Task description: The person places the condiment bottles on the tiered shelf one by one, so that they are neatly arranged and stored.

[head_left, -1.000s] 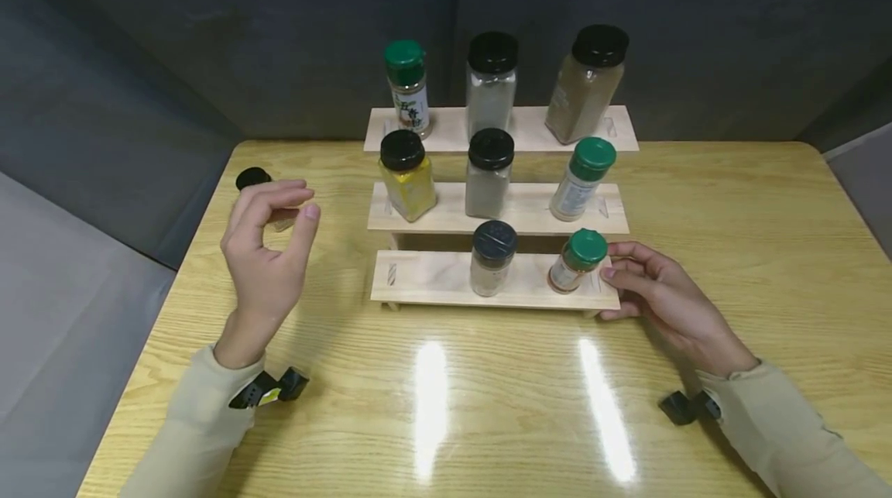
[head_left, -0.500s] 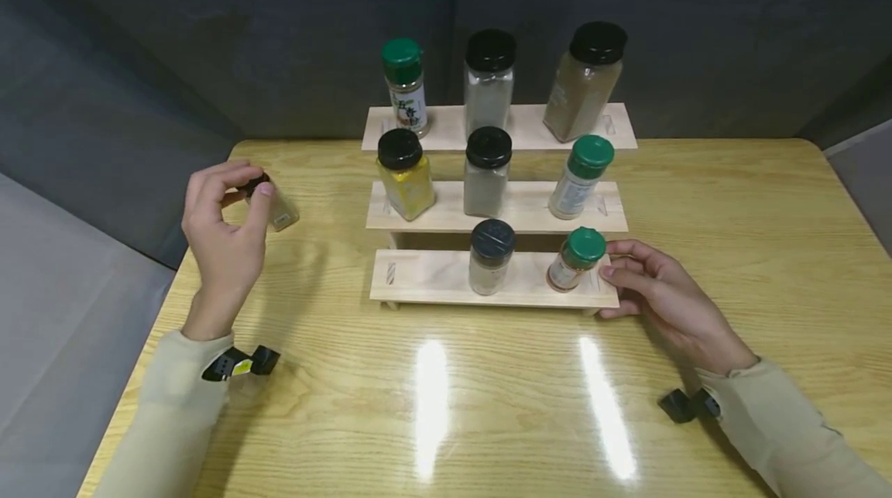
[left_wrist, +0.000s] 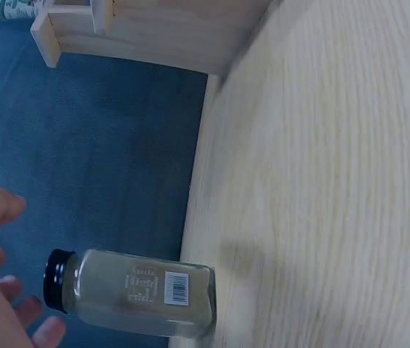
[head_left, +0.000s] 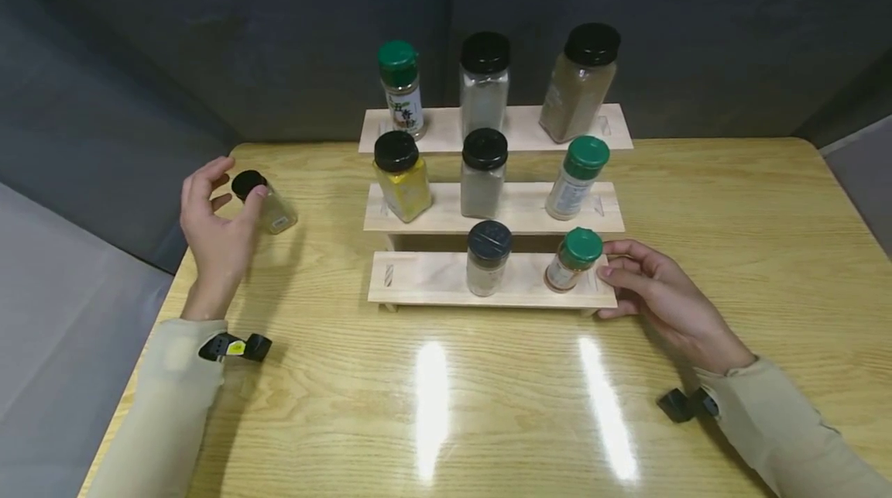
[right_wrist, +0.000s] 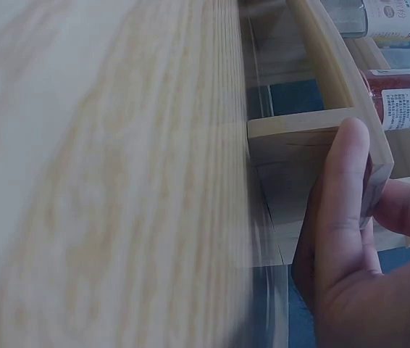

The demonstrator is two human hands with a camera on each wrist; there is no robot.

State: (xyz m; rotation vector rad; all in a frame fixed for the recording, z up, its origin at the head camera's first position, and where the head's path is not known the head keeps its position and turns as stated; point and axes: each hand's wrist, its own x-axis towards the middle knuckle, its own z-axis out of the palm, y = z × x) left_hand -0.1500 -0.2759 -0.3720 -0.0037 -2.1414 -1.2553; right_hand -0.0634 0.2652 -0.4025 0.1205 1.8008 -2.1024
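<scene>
A black-capped spice jar (head_left: 276, 211) with a barcode label stands on the table at the left. My left hand (head_left: 216, 238) is beside it, thumb and fingers spread around the black cap; in the left wrist view a gap shows between the fingertips (left_wrist: 48, 332) and the cap. At the right, my right hand (head_left: 669, 297) grips the end of the bottom step of a wooden spice rack (head_left: 425, 281). In the right wrist view one finger lies along the rack's side and another on the board's far face. A green-capped jar (head_left: 574, 258) stands on that step near the hand.
A jar with a dark lid (head_left: 488, 258) shares the bottom step. The middle step bears a yellow-filled jar (head_left: 404, 184), a black-capped jar and a green-capped one. Three taller jars stand on the top step. Dark cloth (head_left: 293, 33) hangs behind the table (head_left: 348, 389).
My left hand has moved left and down to the jar, its fingers first closing near the cap, then spreading wider around it. The right hand stays on the rack.
</scene>
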